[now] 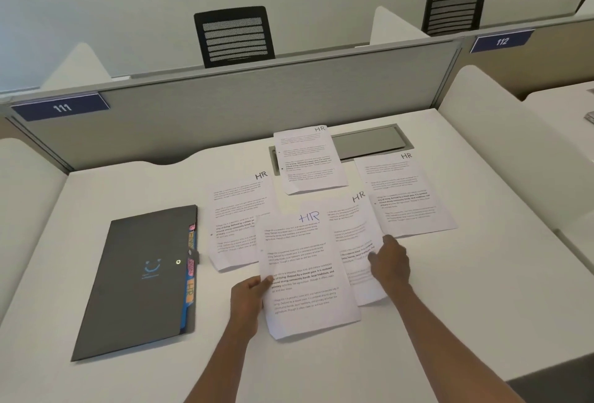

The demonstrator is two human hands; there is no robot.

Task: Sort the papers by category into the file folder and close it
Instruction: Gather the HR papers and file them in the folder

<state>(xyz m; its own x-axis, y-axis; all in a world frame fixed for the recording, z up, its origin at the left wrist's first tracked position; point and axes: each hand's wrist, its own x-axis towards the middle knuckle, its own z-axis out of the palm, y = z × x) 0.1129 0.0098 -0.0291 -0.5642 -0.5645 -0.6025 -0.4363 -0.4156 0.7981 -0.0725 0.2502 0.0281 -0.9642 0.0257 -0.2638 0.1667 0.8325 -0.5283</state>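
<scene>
Left hand (pixel 249 295) pinches a white sheet headed HR in blue (pixel 305 277); right hand (pixel 390 262) rests on another HR sheet (pixel 352 235), grip unclear. Dark grey file folder (pixel 138 283) lies closed by the worktop's (pixel 321 370) left edge.

Your left hand (pixel 249 295) holds the nearest sheet (pixel 305 274) by its left edge; the folder (pixel 138 280) lies well to that hand's left. Your right hand (pixel 390 261) rests on a second sheet (pixel 356 242), partly under the nearest. Beyond your left hand lies a third sheet (pixel 238 219); just beyond your right, a fourth sheet (pixel 408 193). Farthest, a fifth sheet (pixel 308 158) overlaps the desk hatch (pixel 369 142).
</scene>
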